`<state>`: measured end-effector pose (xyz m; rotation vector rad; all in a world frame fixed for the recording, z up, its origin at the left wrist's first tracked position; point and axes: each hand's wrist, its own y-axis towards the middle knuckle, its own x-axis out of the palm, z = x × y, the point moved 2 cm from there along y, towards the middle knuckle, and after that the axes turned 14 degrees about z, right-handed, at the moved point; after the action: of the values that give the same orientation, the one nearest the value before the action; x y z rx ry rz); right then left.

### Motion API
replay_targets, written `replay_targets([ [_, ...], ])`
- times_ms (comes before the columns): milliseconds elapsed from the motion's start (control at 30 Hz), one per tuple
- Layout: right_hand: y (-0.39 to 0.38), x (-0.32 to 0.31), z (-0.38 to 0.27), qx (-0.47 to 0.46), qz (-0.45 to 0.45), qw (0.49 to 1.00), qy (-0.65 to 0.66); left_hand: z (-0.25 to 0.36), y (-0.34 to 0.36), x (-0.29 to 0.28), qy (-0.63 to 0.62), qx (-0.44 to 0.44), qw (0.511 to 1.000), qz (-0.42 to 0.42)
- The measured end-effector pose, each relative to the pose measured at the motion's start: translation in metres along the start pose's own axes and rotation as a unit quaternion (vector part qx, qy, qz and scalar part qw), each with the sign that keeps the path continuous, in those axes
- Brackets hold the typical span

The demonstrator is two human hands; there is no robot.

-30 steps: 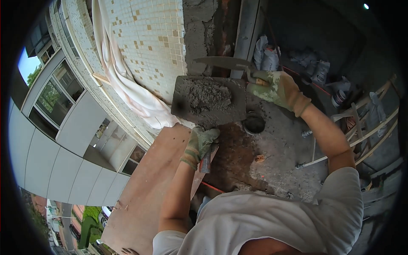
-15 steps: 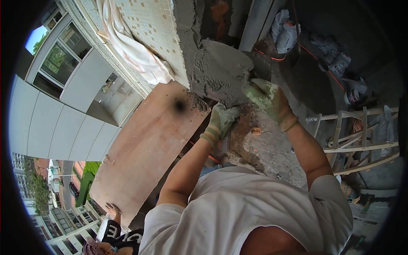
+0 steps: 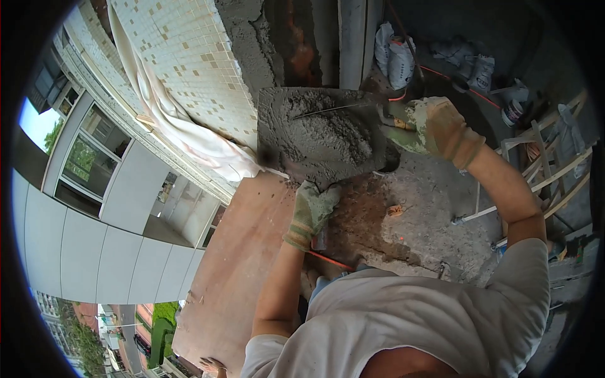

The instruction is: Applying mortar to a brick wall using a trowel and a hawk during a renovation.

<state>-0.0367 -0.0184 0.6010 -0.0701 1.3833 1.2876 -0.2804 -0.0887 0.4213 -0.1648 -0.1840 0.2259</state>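
Observation:
My left hand [image 3: 315, 208], in a pale green work glove, is closed under the near edge of a square plasterer's hawk [image 3: 269, 101]. A heap of wet grey mortar [image 3: 331, 140] covers most of its face. My right hand [image 3: 438, 129], gloved alike and smeared with mortar, is wrapped round the handle of a trowel [image 3: 340, 108]. The trowel's blade shows edge-on as a thin line across the mortar. Beyond the hawk stands a wall corner with fresh grey render [image 3: 247, 47] beside small cream tiles [image 3: 183, 53].
A large brown board [image 3: 242, 252] lies at my left, with another person's hand [image 3: 213, 365] on its near end. White cloth [image 3: 183, 132] hangs along the tiles. At right are a wooden ladder [image 3: 535, 157], white sacks [image 3: 400, 63], a bucket [image 3: 512, 113] and an orange cable [image 3: 450, 75].
The trowel has turned from flat to edge-on over the mortar. My right hand has moved right, and the hawk's mortar-covered face now shows more fully. The view has shifted.

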Motion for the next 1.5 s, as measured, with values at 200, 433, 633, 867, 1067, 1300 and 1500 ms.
replay_targets([
  [200, 0.025, 0.028, -0.034, -0.037, 0.277, 0.96, -0.018, -0.048, -0.013, -0.025, 0.133, 0.128, 0.982, -0.035],
  [433, 0.128, 0.014, -0.049, -0.167, 0.458, 0.873, 0.008, -0.04, -0.051, -0.027, -0.041, -0.142, 0.987, -0.06],
  [633, 0.22, 0.054, 0.0, 0.19, 0.234, 0.706, 0.641, -0.021, -0.039, -0.041, -0.074, -0.103, 0.992, 0.007],
  [867, 0.269, 0.099, 0.078, 0.252, 0.038, 0.643, 0.722, 0.011, -0.011, -0.035, -0.073, -0.092, 0.993, 0.03],
  [1067, 0.259, 0.09, 0.085, 0.315, 0.014, 0.653, 0.688, 0.019, 0.023, -0.035, -0.117, -0.084, 0.989, 0.03],
  [1300, 0.159, 0.049, 0.053, 0.32, 0.058, 0.786, 0.526, 0.028, 0.024, -0.042, -0.101, -0.06, 0.993, 0.029],
  [1500, 0.112, 0.05, -0.006, 0.254, -0.12, 0.924, 0.259, 0.029, 0.03, -0.05, -0.094, -0.09, 0.991, -0.006],
])
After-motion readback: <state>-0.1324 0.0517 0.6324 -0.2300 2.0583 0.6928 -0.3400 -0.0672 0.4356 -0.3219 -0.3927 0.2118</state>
